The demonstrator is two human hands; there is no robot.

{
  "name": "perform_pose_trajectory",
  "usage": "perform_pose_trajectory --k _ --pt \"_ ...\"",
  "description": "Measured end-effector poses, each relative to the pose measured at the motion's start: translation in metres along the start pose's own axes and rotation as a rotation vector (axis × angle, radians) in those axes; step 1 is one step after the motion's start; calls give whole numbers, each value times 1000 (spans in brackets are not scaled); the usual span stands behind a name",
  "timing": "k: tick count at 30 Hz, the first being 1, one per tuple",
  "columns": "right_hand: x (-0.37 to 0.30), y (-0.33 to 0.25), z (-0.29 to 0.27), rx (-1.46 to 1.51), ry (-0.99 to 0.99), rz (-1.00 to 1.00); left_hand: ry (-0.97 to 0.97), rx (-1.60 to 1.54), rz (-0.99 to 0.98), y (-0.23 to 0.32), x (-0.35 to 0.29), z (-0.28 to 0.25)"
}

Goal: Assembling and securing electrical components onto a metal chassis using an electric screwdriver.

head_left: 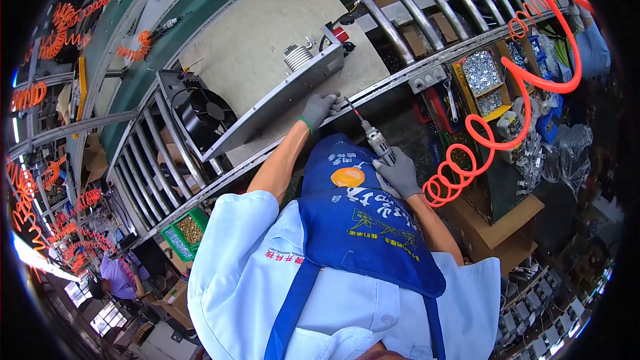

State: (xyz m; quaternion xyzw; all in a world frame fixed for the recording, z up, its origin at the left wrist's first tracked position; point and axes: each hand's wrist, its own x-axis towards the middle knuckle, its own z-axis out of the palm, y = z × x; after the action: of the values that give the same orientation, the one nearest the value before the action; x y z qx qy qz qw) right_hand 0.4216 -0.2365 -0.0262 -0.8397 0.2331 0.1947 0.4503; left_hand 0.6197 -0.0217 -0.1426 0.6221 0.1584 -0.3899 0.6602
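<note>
My right hand (pixel 399 172), in a grey glove, is wrapped round a slim air screwdriver (pixel 377 141) with a red-marked bit. The bit points up and left, toward my left hand (pixel 320 109). That hand, gloved in grey with a green cuff, has its fingers curled at the near edge of the board; what they hold, if anything, is too small to make out. Beside it a long grey metal panel (pixel 277 101) stands on edge on the pale board (pixel 247 33). Behind the panel are a ribbed metal part (pixel 298 58) and a black fan (pixel 204 115).
Metal rollers (pixel 390 10) flank the board on both sides. A red coiled air hose (pixel 477 130) hangs at right, near bins of small metal parts (pixel 481 72). A green bin (pixel 185 233) of fasteners stands at lower left. Another person (pixel 122 273) is farther back.
</note>
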Motion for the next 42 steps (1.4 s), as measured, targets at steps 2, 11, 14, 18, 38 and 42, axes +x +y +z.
perform_pose_trajectory --k 2,11,14,18,38,42 --pt "-2 0 -6 5 -10 -24 -67 -117 33 6 -19 17" --pt "-5 7 -20 23 -82 -56 -242 -663 -18 -8 -38 31" --pt "-5 8 -17 22 -89 -60 -279 -712 -36 -10 -39 30" --pt "-1 10 -15 46 -143 -28 -323 -660 34 -13 -35 25" --pt "28 -57 2 78 -63 126 286 1367 477 -21 52 -6" --pt "37 -62 10 20 -40 28 195 1524 416 -22 51 -10"
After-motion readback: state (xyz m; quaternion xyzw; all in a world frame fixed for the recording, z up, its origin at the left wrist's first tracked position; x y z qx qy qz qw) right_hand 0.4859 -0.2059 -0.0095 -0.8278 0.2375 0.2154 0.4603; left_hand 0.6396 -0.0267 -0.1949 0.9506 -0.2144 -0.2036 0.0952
